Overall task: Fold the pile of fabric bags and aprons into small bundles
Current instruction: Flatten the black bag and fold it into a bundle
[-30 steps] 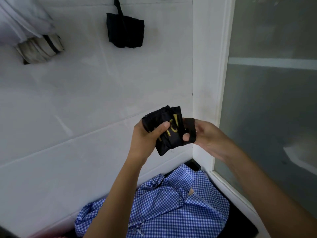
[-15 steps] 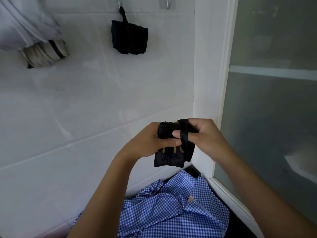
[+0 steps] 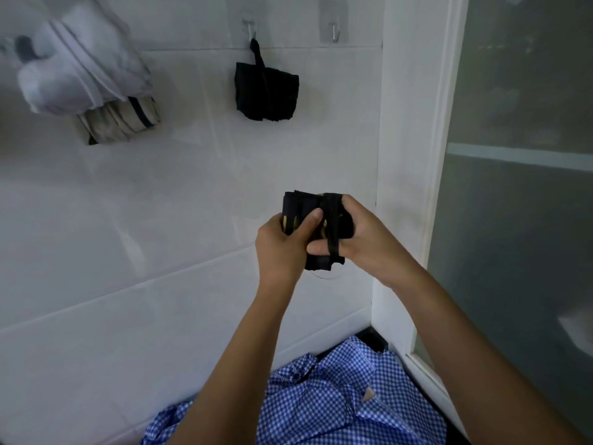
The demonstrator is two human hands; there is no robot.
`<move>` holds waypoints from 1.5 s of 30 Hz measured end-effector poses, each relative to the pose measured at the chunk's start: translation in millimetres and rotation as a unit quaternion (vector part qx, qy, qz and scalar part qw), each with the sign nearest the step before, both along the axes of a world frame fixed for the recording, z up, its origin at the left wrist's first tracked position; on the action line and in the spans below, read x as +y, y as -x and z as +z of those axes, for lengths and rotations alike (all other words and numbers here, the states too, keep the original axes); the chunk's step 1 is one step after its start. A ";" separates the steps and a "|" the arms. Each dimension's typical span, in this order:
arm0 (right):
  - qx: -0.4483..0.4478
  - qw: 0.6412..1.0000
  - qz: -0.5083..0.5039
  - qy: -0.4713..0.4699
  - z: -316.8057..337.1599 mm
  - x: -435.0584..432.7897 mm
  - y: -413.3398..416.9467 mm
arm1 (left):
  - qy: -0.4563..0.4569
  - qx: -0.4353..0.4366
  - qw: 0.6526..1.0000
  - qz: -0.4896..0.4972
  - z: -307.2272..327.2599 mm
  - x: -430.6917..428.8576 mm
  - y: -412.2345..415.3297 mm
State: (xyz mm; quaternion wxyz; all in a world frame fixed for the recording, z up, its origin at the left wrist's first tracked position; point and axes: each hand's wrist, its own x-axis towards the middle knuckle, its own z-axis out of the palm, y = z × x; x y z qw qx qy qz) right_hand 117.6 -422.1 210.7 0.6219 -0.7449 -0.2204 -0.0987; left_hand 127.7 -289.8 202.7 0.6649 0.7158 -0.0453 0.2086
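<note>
I hold a small black fabric bundle (image 3: 300,207) with gold lettering in front of the white tiled wall. My left hand (image 3: 282,245) grips its left side, thumb pressed across the front. My right hand (image 3: 365,236) grips the right side, and a black strap (image 3: 330,220) runs over its fingers and around the bundle. Another black bundle (image 3: 266,91) hangs by its strap from a wall hook (image 3: 249,27). A blue checked fabric (image 3: 337,399) lies crumpled below my arms.
A second hook (image 3: 334,30) to the right holds nothing. A white cloth (image 3: 80,72) and a beige striped bundle (image 3: 118,120) hang at the upper left. A white door frame (image 3: 414,155) and a frosted glass panel (image 3: 519,187) stand at the right.
The strap has been drawn round the black bundle by my right hand, and the bundle is more compact. Both hands closed in on it and rose slightly.
</note>
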 end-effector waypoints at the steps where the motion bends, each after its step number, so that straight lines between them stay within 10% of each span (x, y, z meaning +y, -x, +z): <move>1: -0.010 1.000 0.005 -0.004 -0.8 1.7 -0.9 | 0.004 -0.007 1.000 0.010 0.5 0.6 0.6; 12: -0.116 0.993 -0.039 -0.005 -17.4 23.4 -5.9 | 0.152 0.040 0.987 -0.019 16.2 3.3 -11.8; 18: -0.131 0.961 -0.125 -0.207 6.4 31.2 -10.8 | 0.023 -0.114 0.986 -0.120 15.4 -12.3 -0.7; 23: -0.016 0.991 -0.103 -0.081 23.8 21.6 -24.4 | -0.099 -0.121 0.970 -0.185 23.4 17.3 -1.4; 30: 0.074 0.982 0.173 -0.017 40.2 0.4 -35.7 | -0.188 -0.063 0.938 -0.284 40.2 52.3 1.0; 37: 0.037 0.973 0.091 -0.210 35.8 15.6 -32.1 | -0.309 0.000 0.907 -0.286 55.2 63.9 -11.3; 45: -0.042 0.993 -0.070 -0.087 57.5 21.0 -37.8 | -0.234 -0.063 0.953 -0.184 36.3 50.8 -16.2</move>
